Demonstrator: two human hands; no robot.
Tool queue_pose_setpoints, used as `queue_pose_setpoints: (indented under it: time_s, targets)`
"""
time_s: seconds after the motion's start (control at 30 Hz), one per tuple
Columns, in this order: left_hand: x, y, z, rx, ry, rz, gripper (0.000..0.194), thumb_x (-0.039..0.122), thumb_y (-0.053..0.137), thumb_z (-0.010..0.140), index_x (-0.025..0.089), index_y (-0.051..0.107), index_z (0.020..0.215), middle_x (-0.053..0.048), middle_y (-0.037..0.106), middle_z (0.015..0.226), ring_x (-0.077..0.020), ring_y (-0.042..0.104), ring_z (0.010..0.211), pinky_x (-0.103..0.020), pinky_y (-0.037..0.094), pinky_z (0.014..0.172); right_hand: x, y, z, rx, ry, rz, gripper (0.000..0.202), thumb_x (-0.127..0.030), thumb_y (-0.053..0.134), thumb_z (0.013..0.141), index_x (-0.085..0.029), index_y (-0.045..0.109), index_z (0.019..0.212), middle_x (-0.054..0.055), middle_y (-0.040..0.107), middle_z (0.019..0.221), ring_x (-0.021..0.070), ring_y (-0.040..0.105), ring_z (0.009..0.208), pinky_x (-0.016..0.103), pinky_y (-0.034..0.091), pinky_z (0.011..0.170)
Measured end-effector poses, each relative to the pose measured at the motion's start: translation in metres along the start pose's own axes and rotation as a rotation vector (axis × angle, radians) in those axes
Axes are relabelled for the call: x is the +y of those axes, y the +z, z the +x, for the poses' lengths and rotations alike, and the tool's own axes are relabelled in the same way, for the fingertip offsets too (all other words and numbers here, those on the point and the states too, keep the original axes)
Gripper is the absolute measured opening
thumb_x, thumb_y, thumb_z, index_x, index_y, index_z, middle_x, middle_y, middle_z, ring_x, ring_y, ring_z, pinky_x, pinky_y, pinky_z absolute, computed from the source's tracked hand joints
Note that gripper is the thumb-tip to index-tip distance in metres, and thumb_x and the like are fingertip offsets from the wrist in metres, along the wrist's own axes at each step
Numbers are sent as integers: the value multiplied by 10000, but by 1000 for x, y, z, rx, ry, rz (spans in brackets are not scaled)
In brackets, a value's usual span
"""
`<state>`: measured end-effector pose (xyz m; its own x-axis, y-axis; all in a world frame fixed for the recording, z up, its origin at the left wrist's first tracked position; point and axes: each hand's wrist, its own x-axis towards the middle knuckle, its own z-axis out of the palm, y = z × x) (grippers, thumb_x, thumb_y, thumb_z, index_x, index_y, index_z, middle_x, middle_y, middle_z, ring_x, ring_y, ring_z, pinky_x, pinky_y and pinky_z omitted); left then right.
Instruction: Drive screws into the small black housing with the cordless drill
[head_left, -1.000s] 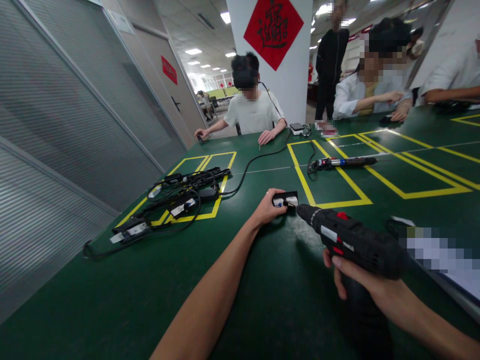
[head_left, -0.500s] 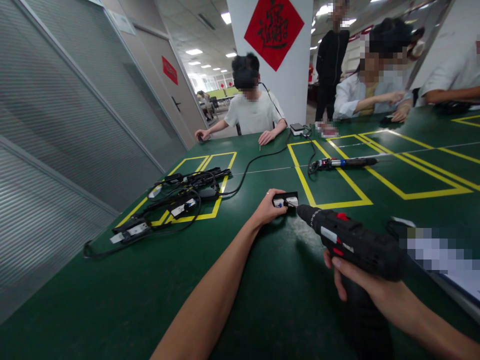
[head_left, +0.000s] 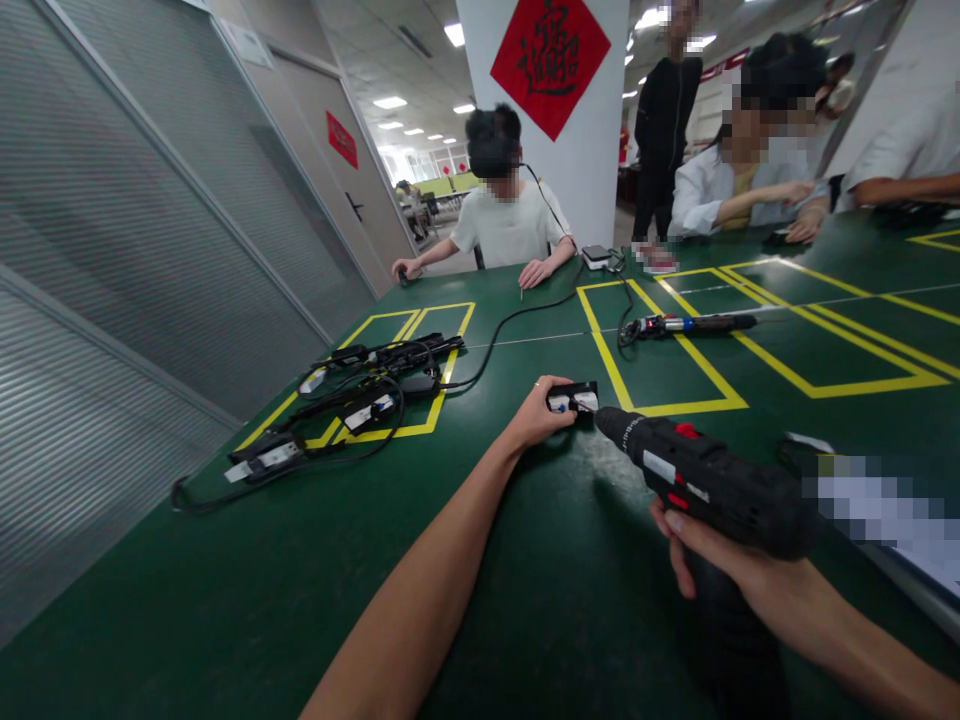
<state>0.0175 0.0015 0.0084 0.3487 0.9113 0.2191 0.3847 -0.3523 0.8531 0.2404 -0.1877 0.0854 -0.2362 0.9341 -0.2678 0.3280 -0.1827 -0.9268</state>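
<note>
The right hand [head_left: 720, 560] grips a black drill [head_left: 705, 482]. Its tip touches a small black box [head_left: 573, 398] on the green table [head_left: 225, 600]. The left hand [head_left: 538, 412] holds that box. Behind the box lies a screwdriver [head_left: 686, 324].

Both forearms bare — no sleeves in view; thin ring on left grip [head_left: 537, 413] finger.

Left hand [head_left: 538, 412] grips a small black part [head_left: 573, 398], fingers [head_left: 553, 385] closed over its left end. Right hand [head_left: 720, 572] holds a black power screwdriver [head_left: 705, 483], fingers wrapped on the handle, tip at the part's right edge, on the green table [head_left: 225, 600].
</note>
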Motion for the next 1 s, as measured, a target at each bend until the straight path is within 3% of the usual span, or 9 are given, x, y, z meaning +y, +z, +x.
queue_pose_setpoints:
  time_s: [0.1,0.3,1.0]
  targets:
    - [0,0,0,-5,-3,1,504,202,636,652,168,502,1137,-45,550,1011,-122,533,793,-246,452,712,1,0,0,-16,4,14,485,-511,431,882,-206,575,534,18,615,618,220,601,729,386,386,826]
    - [1,0,-1,-14,-8,6,506,204,631,663,169,493,1148,-48,548,1025,-121,532,794,-243,454,710,-1,-1,-1,-5,-15,46,339,-457,449,892,-213,628,738,-3,614,583,211,599,710,379,379,818]
    - [-1,0,1,22,26,26,459,284,656,697,174,518,1120,-57,546,1053,-154,540,882,-277,451,775,-1,1,3,14,-84,99,227,-376,466,892,-205,604,834,-40,602,533,163,556,586,326,367,704]
